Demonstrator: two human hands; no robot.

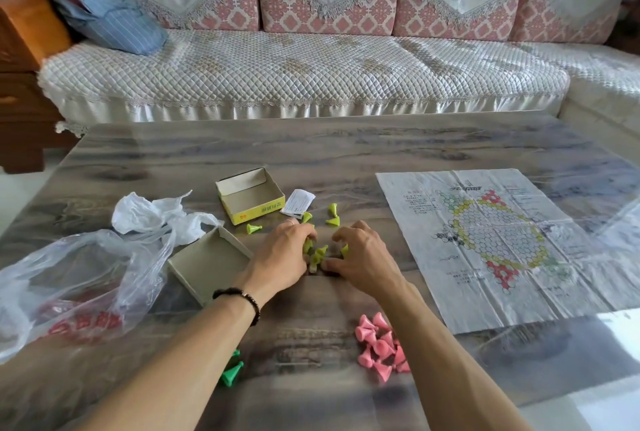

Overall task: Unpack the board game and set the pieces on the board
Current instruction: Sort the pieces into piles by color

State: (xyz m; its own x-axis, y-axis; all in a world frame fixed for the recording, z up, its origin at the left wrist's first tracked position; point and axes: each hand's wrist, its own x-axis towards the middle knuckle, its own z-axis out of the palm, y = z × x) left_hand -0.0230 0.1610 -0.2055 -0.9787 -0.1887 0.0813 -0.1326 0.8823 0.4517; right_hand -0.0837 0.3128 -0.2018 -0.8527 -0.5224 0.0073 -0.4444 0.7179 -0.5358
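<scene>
Two hands meet at the middle of the grey marbled surface (346, 150), both curled over a small cluster of yellow-green pawns (317, 254); the left hand (280, 257) has its grip closed round some of them, fingertips down among the pieces; the right hand (360, 257) pinches others between thumb and bent fingers; how many each holds cannot be told; a dark bead bracelet (242, 295) circles the left wrist; loose yellow-green pawns (333, 215) lie at 12 o'clock from the hands, one more (253, 228) at 10 o'clock; the paper game board (491, 243), creased and unfolded flat, lies at 3 o'clock with no pieces on it; a heap of pink pawns (381, 347) sits at 5 o'clock beside the right forearm; green pawns (232, 373) show at 7 o'clock, partly hidden under the left forearm; the yellow box bottom (251, 196) stands open at 11 o'clock, a folded paper slip (298, 203) just beside it; the grey box lid (207, 262) lies upturned at 9 o'clock, touching the left hand; beyond it lie a crumpled white bag (156, 214) and a clear plastic bag (69, 285) with red print; a quilted sofa (294, 73) fills the background.
</scene>
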